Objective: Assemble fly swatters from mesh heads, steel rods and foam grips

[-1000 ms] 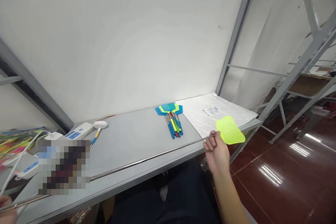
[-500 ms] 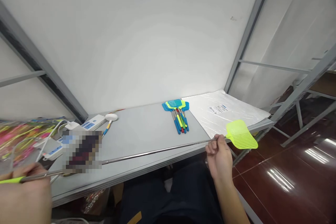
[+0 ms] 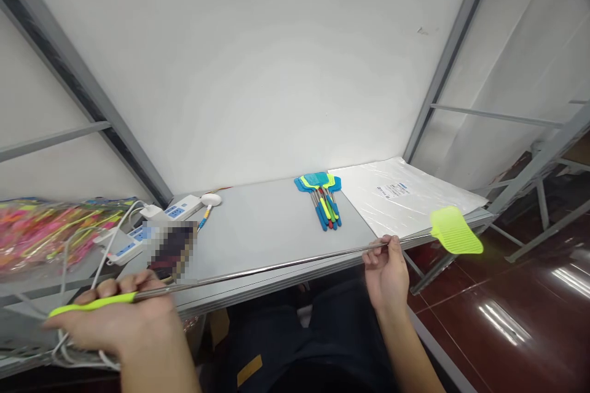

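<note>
The left grip (image 3: pixel 124 313) is holding the lime handle of a fly swatter (image 3: pixel 276 268), fingers curling behind it. The right grip (image 3: pixel 385 273) is pinching the metal shaft between thumb and fingers, near the lime head. The swatter is spanning the gap between both hands, its shaft running close along the front edge of the bench (image 3: pixel 258 227) in this view, while the head is reaching past that edge, appearing mostly against the dark red floor (image 3: pixel 461 313). Farther back, a pile of swatters (image 3: pixel 322 199) is lying near the wall panel (image 3: pixel 295 73), handles pointing towards the person. A white package (image 3: pixel 405 190) is covering the right end. Grey bench top is stretching leftwards from the pile to a white spoon-shaped object (image 3: pixel 211 200) and the power strips (image 3: pixel 184 207); there a pixelated patch (image 3: pixel 173 250) is crowding the left grip.
</note>
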`<state>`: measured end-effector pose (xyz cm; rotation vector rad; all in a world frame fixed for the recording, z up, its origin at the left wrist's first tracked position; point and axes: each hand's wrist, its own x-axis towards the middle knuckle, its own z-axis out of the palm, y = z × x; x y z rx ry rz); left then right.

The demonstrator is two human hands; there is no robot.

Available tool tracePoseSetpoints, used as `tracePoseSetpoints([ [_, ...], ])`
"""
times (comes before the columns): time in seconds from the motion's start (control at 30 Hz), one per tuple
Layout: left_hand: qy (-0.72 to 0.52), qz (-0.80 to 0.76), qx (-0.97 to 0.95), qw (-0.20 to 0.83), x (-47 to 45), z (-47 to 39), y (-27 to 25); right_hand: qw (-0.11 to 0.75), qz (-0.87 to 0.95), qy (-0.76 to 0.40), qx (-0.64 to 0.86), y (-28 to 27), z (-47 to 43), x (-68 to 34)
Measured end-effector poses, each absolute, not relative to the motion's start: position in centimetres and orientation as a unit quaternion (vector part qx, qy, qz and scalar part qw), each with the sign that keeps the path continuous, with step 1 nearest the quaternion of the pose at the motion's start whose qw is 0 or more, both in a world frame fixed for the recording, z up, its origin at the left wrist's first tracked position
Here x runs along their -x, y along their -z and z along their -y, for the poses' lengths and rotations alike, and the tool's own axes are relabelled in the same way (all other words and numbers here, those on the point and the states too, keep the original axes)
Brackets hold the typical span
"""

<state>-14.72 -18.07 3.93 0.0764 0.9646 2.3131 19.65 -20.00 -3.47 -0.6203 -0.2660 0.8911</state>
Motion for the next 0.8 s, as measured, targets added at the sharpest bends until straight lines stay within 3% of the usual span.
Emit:
tracePoseSetpoints([
  [0.17,-0.891,-0.283,-0.111,0.338,10.3,14.3,-1.9,0.841,0.145,-0.421,0.307,3.1,20.6,-17.7],
  [0.57,-0.85,-0.249,-0.191,0.423,-0.9,18.7,-0.9,0.803,0.16,-0.482,0.31,3.8,21.4,-14.3],
  [0.8,-0.848,-0.234,-0.241,0.41,-2.8,20.8,-1.7,0.784,0.177,-0.502,0.32,3.8,21.4,-14.3],
])
